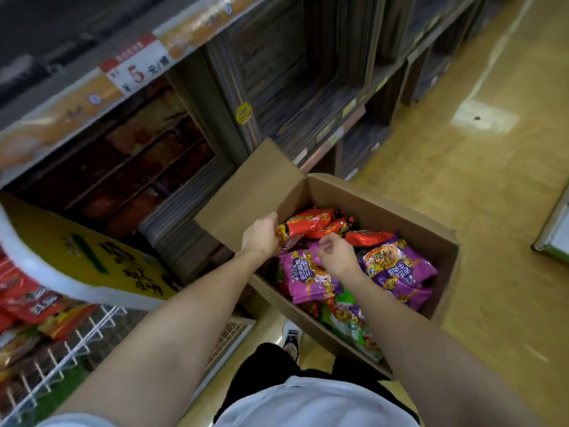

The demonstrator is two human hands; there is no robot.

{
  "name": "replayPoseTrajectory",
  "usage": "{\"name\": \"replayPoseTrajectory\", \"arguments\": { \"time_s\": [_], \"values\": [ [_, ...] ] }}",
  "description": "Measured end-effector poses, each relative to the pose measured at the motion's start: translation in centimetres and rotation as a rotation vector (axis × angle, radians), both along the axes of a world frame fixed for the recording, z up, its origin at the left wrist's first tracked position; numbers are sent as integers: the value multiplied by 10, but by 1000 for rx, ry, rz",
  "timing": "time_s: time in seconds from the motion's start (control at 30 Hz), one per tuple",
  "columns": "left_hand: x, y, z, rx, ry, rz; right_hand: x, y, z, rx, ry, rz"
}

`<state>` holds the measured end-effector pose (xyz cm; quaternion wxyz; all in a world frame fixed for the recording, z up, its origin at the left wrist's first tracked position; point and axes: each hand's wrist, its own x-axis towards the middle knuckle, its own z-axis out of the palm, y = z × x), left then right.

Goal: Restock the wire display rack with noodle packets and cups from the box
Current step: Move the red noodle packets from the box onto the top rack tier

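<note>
The left hand (260,234) had its fingers curled round the end of a red packet (304,224) at the box's near-left corner. The right hand (334,252) hovered with fingers loosely curled, holding nothing, over a purple packet (308,278). Both reached into the open box (397,211) on the floor, packed with packets. The wire rack (77,343) stood at lower left.

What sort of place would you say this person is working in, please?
Most likely a grocery shop aisle: a shelf-edge price tag, a white wire display rack holding packets, and an open cardboard box of noodle packets on the floor.
</note>
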<state>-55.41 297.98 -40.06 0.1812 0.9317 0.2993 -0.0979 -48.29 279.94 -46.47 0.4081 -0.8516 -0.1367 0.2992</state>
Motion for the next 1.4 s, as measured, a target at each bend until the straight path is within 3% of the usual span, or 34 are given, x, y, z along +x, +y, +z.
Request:
{"name": "replayPoseTrajectory", "arguments": {
  "time_s": [0.47,0.57,0.7,0.83,0.93,1.03,1.13,1.3,1.4],
  "values": [
    [-59,-48,53,-145,-428,404,-44,-1,52,27,-196,349],
    [-71,-46,56,-215,-495,467,-54,-1,54,-32,-134,288],
    [-88,-37,62,-411,-619,558,-59,-1,51,-84,90,135],
    [-118,-29,71,-619,-718,636,-79,13,52,48,208,12],
    [-145,-22,74,-753,-768,688,-106,24,75,114,148,-30],
    [-182,-9,81,-850,-767,713,-135,33,86,139,16,-70],
    [-216,6,90,-936,-638,734,-165,37,103,198,-107,-74],
    [-264,16,99,-900,-371,558,-220,45,134,295,-345,-35],
    [-289,18,99,-900,-352,499,-251,51,146,313,-411,-22]
  ]
}}
